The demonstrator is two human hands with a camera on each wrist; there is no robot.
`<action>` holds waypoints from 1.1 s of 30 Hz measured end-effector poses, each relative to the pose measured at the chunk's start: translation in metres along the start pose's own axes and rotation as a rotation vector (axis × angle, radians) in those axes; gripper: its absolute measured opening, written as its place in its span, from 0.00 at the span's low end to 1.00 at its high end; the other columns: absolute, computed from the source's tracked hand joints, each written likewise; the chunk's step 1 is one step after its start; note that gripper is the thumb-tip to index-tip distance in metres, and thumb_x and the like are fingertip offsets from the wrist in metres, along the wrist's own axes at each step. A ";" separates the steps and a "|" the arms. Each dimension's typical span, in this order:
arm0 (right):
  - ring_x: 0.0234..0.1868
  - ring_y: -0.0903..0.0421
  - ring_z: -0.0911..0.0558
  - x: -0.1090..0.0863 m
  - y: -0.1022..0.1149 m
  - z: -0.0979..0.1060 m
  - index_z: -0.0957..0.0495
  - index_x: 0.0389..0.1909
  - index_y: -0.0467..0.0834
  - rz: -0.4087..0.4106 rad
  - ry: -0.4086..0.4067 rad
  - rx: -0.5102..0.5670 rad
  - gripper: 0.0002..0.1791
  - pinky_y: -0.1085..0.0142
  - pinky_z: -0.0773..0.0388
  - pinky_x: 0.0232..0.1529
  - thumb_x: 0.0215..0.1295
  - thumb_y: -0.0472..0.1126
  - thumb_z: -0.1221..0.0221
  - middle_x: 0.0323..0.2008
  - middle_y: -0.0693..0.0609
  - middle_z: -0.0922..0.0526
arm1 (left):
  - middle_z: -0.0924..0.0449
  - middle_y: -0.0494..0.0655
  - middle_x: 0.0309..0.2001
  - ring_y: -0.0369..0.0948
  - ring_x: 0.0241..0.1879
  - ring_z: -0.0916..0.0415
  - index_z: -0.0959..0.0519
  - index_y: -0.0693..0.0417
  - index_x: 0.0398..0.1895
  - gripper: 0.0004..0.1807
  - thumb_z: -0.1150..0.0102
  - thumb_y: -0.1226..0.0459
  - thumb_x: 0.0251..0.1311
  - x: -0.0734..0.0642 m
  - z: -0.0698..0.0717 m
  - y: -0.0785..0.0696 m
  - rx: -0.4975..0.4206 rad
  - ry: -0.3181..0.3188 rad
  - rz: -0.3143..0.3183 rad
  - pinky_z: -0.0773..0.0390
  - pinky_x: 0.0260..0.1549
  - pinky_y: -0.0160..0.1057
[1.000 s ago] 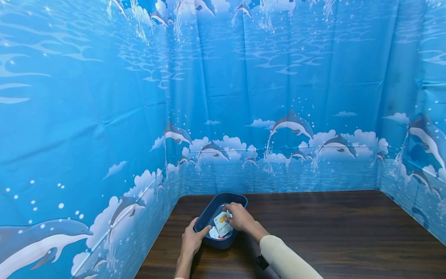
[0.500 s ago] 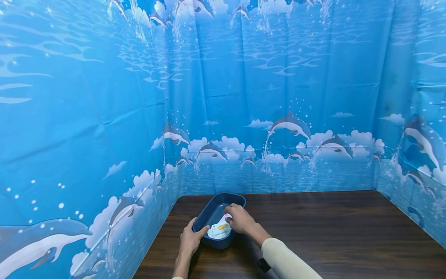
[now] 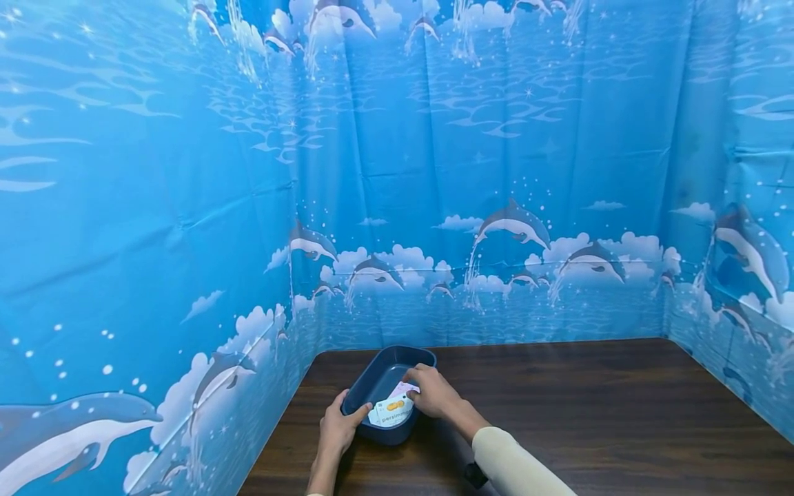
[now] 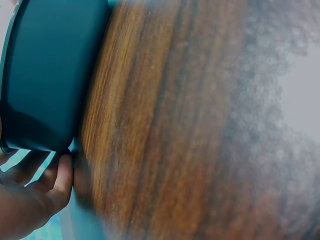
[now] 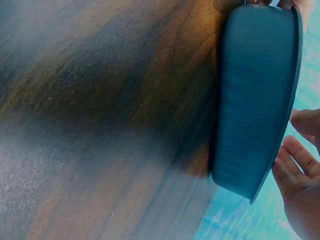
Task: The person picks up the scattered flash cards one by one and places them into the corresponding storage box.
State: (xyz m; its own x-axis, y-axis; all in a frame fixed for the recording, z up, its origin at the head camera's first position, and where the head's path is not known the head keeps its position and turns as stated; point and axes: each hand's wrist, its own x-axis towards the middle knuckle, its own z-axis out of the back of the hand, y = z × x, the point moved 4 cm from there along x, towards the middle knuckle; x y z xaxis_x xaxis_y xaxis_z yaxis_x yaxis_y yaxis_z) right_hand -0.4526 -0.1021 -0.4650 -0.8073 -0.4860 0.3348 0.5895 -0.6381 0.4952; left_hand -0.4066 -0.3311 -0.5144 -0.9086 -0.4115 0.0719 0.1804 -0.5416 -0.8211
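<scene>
A dark blue bin (image 3: 366, 389) stands on the table, longer than it is wide, with rounded corners. Inside its near end lies a white card (image 3: 395, 409) with an orange fruit picture and lettering that reads like "persimmon". A pinkish card (image 3: 402, 390) shows partly behind it. My left hand (image 3: 337, 427) grips the bin's left side, thumb over the rim, fingers outside. From the right, my right hand (image 3: 432, 391) reaches over the rim, finger and thumb pinching at the cards' upper right edges. Which card it pinches is hard to tell. Both wrist views show the bin's outer wall (image 5: 255, 100).
The dark wood-grain table (image 3: 558, 413) stretches away to the right of the bin. A blue curtain (image 3: 496, 151) printed with dolphins hangs along the back and sides. Under the right sleeve is a small black object (image 3: 475, 475).
The persimmon card, tilted up at the right fingers a second ago, now lies lower and flatter. The pinkish card has come into sight behind it. My left hand keeps its grip.
</scene>
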 end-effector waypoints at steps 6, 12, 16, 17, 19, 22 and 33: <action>0.51 0.51 0.17 -0.001 -0.004 0.006 0.12 0.54 0.45 0.013 0.004 0.002 0.12 0.52 0.13 0.55 0.72 0.37 0.32 0.53 0.45 0.15 | 0.26 0.75 0.70 0.69 0.66 0.24 0.32 0.64 0.78 0.45 0.27 0.49 0.66 0.001 0.001 -0.002 0.016 0.008 -0.006 0.22 0.63 0.69; 0.46 0.54 0.21 -0.003 -0.011 0.013 0.12 0.53 0.43 0.001 0.001 -0.002 0.11 0.57 0.14 0.48 0.73 0.37 0.32 0.51 0.45 0.15 | 0.28 0.75 0.72 0.69 0.67 0.25 0.34 0.63 0.79 0.45 0.29 0.49 0.68 0.002 0.004 -0.003 0.037 0.006 -0.018 0.24 0.65 0.71; 0.45 0.55 0.21 -0.005 -0.015 0.017 0.12 0.50 0.43 -0.001 -0.001 -0.015 0.09 0.58 0.16 0.46 0.72 0.37 0.31 0.48 0.48 0.15 | 0.29 0.75 0.72 0.70 0.69 0.27 0.34 0.64 0.79 0.45 0.30 0.48 0.68 0.002 0.006 -0.002 0.059 -0.005 -0.041 0.25 0.66 0.71; 0.44 0.55 0.21 -0.006 -0.017 0.018 0.12 0.50 0.44 -0.001 -0.002 -0.017 0.09 0.58 0.16 0.45 0.71 0.38 0.30 0.47 0.49 0.16 | 0.29 0.75 0.73 0.71 0.69 0.28 0.34 0.64 0.79 0.46 0.30 0.48 0.68 0.002 0.007 -0.002 0.063 -0.007 -0.044 0.26 0.66 0.72; 0.43 0.57 0.20 -0.007 -0.019 0.018 0.12 0.49 0.44 -0.001 -0.007 -0.029 0.09 0.59 0.16 0.45 0.71 0.38 0.30 0.46 0.51 0.16 | 0.30 0.75 0.73 0.71 0.70 0.29 0.35 0.65 0.80 0.46 0.30 0.48 0.68 0.003 0.007 -0.002 0.072 -0.007 -0.049 0.27 0.67 0.72; 0.40 0.58 0.21 -0.008 -0.025 0.019 0.12 0.49 0.44 -0.011 -0.014 -0.032 0.09 0.61 0.17 0.42 0.70 0.39 0.30 0.43 0.52 0.17 | 0.32 0.76 0.74 0.72 0.71 0.31 0.36 0.66 0.80 0.48 0.31 0.47 0.68 0.003 0.008 -0.001 0.083 -0.003 -0.040 0.28 0.68 0.73; 0.52 0.48 0.15 -0.023 -0.050 0.036 0.13 0.52 0.43 -0.091 -0.064 -0.006 0.11 0.47 0.15 0.55 0.72 0.40 0.32 0.48 0.49 0.14 | 0.39 0.81 0.76 0.75 0.75 0.38 0.43 0.72 0.82 0.54 0.35 0.40 0.70 0.004 0.008 -0.011 0.144 -0.007 -0.049 0.33 0.70 0.75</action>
State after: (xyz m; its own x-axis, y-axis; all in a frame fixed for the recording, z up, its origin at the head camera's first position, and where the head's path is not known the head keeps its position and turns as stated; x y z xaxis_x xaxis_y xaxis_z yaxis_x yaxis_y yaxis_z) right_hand -0.4646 -0.0371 -0.4684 -0.8574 -0.3872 0.3390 0.5138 -0.6816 0.5210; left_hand -0.4089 -0.3323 -0.5005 -0.9149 -0.3871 0.1146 0.1884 -0.6605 -0.7269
